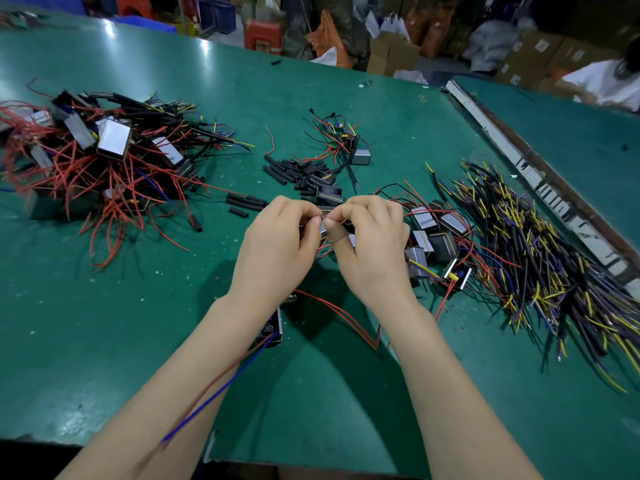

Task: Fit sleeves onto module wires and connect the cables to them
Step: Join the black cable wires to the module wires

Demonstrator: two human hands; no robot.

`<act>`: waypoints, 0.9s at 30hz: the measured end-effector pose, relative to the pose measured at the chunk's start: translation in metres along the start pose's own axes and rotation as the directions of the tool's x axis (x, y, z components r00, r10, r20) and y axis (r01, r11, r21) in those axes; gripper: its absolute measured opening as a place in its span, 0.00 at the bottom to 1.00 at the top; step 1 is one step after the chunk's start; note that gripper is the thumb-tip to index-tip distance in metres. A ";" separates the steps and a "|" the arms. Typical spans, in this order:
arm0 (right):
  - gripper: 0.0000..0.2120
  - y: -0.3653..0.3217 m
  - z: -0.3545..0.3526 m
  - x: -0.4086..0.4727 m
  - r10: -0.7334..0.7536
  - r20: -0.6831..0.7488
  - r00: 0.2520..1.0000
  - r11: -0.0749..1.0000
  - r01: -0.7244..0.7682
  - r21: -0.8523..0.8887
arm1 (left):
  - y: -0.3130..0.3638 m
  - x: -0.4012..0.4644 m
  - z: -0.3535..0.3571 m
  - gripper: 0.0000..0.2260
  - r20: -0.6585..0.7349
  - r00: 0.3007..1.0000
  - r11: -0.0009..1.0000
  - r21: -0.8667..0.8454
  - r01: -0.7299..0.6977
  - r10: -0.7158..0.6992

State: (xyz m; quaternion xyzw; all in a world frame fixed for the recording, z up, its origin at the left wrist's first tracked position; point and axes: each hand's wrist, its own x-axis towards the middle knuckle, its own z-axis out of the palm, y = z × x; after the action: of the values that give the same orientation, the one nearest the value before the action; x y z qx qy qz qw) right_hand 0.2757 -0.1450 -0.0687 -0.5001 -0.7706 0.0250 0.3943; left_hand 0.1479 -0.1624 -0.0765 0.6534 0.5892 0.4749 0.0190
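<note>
At frame centre our left hand [277,237] and right hand [372,233] pinch a small module [325,227], its axis unclear; sleeves [298,171] lie above, cables [540,251] right.

Your hands meet over a green workbench strewn with wiring.
Your left hand [277,244] and right hand [372,240] pinch a small module [325,227] and its red wires [341,311], black sleeves [298,169] just beyond.
</note>
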 end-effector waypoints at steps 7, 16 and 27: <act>0.07 -0.008 0.003 -0.004 -0.039 -0.138 0.990 0.999 0.038 -0.010 | 0.004 -0.002 0.005 0.04 -0.074 0.994 0.992 -0.104 0.077 -0.085; 0.05 -0.010 0.003 -0.004 0.059 -0.187 0.981 0.995 -0.044 0.085 | 0.009 0.002 -0.002 0.10 0.068 0.983 0.876 -0.447 0.182 -0.170; 0.06 -0.002 -0.012 0.007 0.062 0.125 0.990 0.929 -0.103 0.355 | 0.002 0.005 -0.007 0.12 0.027 0.997 0.883 -0.462 0.080 -0.076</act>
State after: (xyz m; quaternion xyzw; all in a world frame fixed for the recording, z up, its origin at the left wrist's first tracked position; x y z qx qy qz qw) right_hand 0.2806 -0.1447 -0.0561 -0.4491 -0.7519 0.2105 0.4343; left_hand 0.1443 -0.1628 -0.0682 0.6078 0.4849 0.5977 0.1954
